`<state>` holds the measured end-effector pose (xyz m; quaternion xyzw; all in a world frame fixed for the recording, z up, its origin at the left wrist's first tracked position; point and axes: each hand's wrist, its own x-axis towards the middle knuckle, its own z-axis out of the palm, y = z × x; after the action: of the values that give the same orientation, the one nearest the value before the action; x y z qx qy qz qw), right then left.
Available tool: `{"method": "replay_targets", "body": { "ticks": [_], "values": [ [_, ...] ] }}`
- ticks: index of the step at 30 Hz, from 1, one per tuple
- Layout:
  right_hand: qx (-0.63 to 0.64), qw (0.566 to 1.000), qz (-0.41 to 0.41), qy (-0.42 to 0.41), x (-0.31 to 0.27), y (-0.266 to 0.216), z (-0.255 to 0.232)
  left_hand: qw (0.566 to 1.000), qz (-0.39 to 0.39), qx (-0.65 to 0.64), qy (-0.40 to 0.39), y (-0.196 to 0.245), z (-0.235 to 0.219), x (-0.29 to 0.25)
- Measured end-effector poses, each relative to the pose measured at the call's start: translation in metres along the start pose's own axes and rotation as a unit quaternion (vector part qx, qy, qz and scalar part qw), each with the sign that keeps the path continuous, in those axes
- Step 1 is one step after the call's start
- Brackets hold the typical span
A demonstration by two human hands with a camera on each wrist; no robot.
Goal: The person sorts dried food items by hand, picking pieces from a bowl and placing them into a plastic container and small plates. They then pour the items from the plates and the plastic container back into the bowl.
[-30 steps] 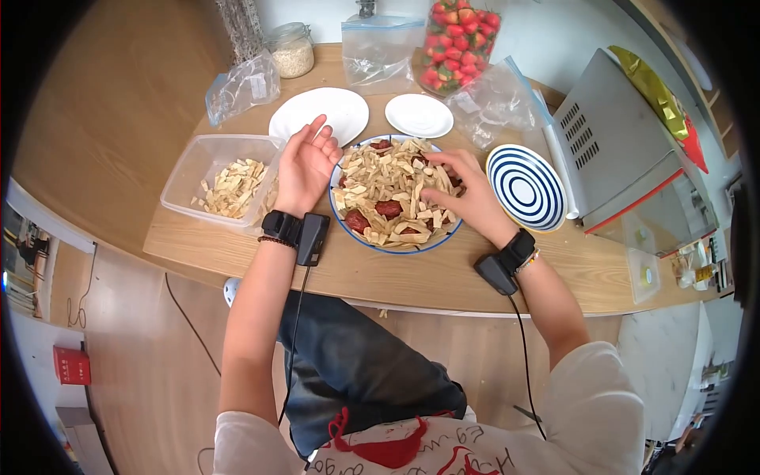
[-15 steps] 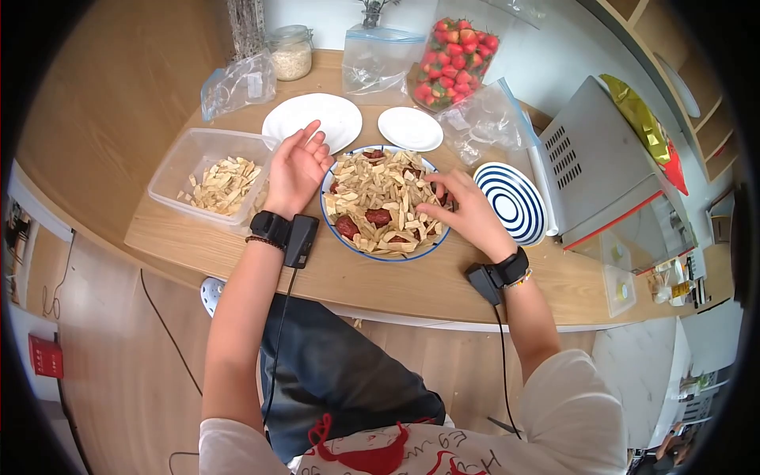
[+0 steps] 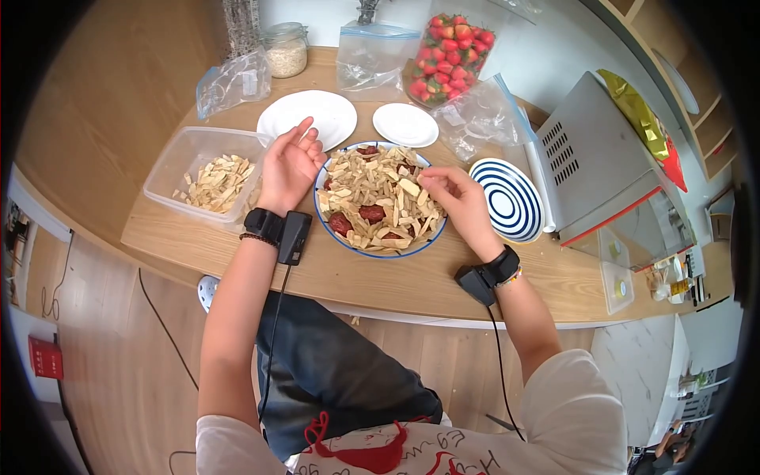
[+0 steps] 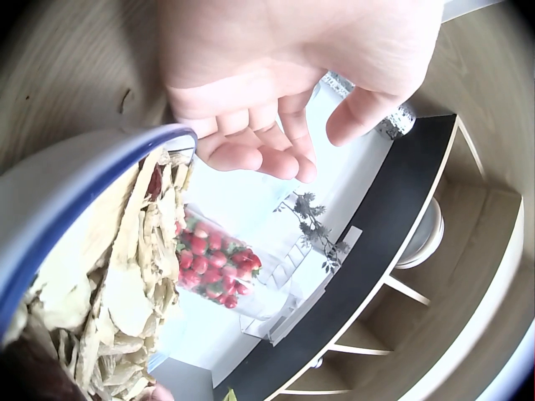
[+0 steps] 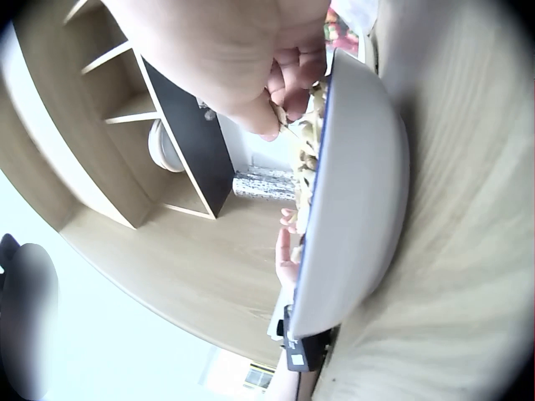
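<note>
A blue-rimmed bowl (image 3: 321,215) holds pale dried slices (image 3: 360,186) and several wrinkled red dates (image 3: 372,213). Over its right side, the right hand (image 3: 461,207) pinches a thin pale slice (image 5: 281,116) between thumb and fingers, the piece showing small in the right wrist view. Palm up and fingers loosely bent, the left hand (image 3: 290,172) is beside the bowl's left rim with nothing in it. In the left wrist view that hand (image 4: 288,75) hangs near the rim (image 4: 180,134). Left of it, a clear plastic box (image 3: 162,168) contains more pale slices (image 3: 215,183).
Behind the bowl are a large white plate (image 3: 317,115), a small white plate (image 3: 405,125), clear bags (image 3: 378,55), a jar (image 3: 286,55) and a container of strawberries (image 3: 453,59). A blue-striped dish (image 3: 507,199) and a grey appliance (image 3: 571,150) stand at the right.
The right thumb and fingers have come together over the slices, where they were spread before. The left hand has kept its pose. The head view has shifted slightly.
</note>
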<state>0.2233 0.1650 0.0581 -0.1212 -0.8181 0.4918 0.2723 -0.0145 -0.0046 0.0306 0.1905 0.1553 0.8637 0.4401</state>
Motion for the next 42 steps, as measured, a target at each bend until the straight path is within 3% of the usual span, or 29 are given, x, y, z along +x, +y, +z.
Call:
{"method": "replay_targets", "body": {
  "ticks": [4,6,9,12,15,18,22,24,26,30,31,37,40,42],
  "values": [
    [0.182,0.98,0.085,0.008,0.005,0.003,-0.005,1.0,0.003,0.003,0.007,0.0,0.002,0.0],
    [0.298,0.947,0.119,0.015,0.007,0.002,-0.01,1.0,0.005,0.002,0.008,0.0,0.003,0.0],
    [0.456,0.872,0.176,0.026,0.011,-0.002,-0.015,1.0,0.007,-0.001,0.012,0.0,0.003,-0.001],
    [0.606,0.748,0.259,-0.072,0.015,0.007,-0.026,1.0,0.012,-0.003,0.01,0.0,0.004,-0.001],
    [0.598,0.755,0.242,-0.115,0.016,0.012,-0.03,1.0,0.011,-0.009,0.006,0.0,0.004,-0.002],
    [0.42,0.883,0.192,-0.086,0.012,-0.002,-0.028,1.0,0.01,-0.015,0.003,0.0,0.003,-0.001],
    [0.143,0.97,0.185,-0.071,0.005,-0.01,-0.022,1.0,0.01,-0.014,0.009,0.0,0.004,-0.002],
    [0.047,0.993,0.096,-0.047,0.004,-0.009,-0.012,1.0,0.012,-0.009,0.004,0.0,0.004,-0.002],
    [-0.023,0.999,-0.014,-0.041,0.003,-0.008,-0.003,1.0,0.012,-0.004,0.004,-0.001,0.005,-0.002],
    [-0.16,0.981,0.042,-0.099,-0.003,-0.026,-0.001,1.0,0.015,0.006,0.008,-0.001,0.006,-0.001],
    [-0.183,0.979,0.008,-0.084,-0.003,-0.023,0.001,1.0,0.016,0.008,0.009,-0.002,0.006,-0.002],
    [-0.16,0.986,-0.019,-0.048,-0.002,-0.005,0.003,1.0,0.019,0.016,0.017,-0.002,0.008,-0.002],
    [-0.149,0.988,0.021,-0.032,-0.003,-0.012,0.001,1.0,0.019,0.016,0.019,-0.002,0.007,-0.001],
    [-0.057,0.998,-0.023,0.019,0.004,0.004,0.002,1.0,0.019,0.017,0.018,-0.002,0.006,-0.001]
  ]
}}
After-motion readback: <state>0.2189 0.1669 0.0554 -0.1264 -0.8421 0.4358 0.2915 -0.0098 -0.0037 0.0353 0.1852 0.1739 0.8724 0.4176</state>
